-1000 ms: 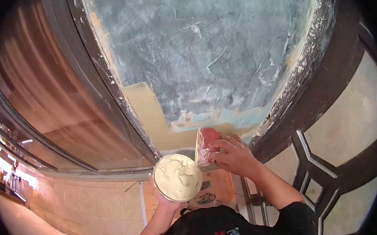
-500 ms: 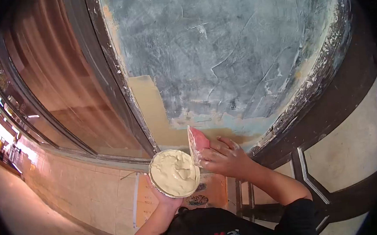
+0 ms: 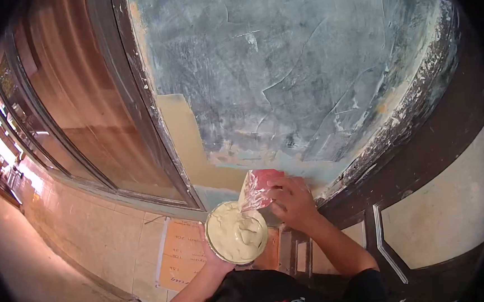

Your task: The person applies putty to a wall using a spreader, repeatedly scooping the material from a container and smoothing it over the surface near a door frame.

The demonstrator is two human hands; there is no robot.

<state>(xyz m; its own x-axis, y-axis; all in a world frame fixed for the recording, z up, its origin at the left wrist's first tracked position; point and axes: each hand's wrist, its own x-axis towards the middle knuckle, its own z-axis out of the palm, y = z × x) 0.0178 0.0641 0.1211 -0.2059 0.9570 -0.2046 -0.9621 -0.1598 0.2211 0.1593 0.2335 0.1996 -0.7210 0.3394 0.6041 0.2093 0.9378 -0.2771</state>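
Note:
My left hand (image 3: 217, 261) supports a round tub (image 3: 207, 229) from below and the side, its fingers mostly hidden under it. Thick cream-coloured paste (image 3: 233, 233) fills the tub nearly to the rim, with a swirled surface. In my right hand (image 3: 297, 206) is a pink plastic spreader (image 3: 260, 188), smeared with pale paste. One corner of its blade overlaps the far edge of the tub. Beyond both hands stands a blue-grey wall panel (image 3: 282, 86) with rough filler marks; a smooth beige coat (image 3: 180, 127) covers its lower left border.
Dark, paint-flecked frames (image 3: 162, 131) edge the panel. A glazed door with a brown curtain (image 3: 73, 101) is on the left. An orange sheet with handwriting (image 3: 181, 248) lies on the tiled floor (image 3: 110, 233). Dark panelled woodwork (image 3: 394, 241) stands at the right.
The spreader has turned so its broad face shows, and its blade corner now overlaps the tub's far edge. The tub sits slightly further right and lower in view.

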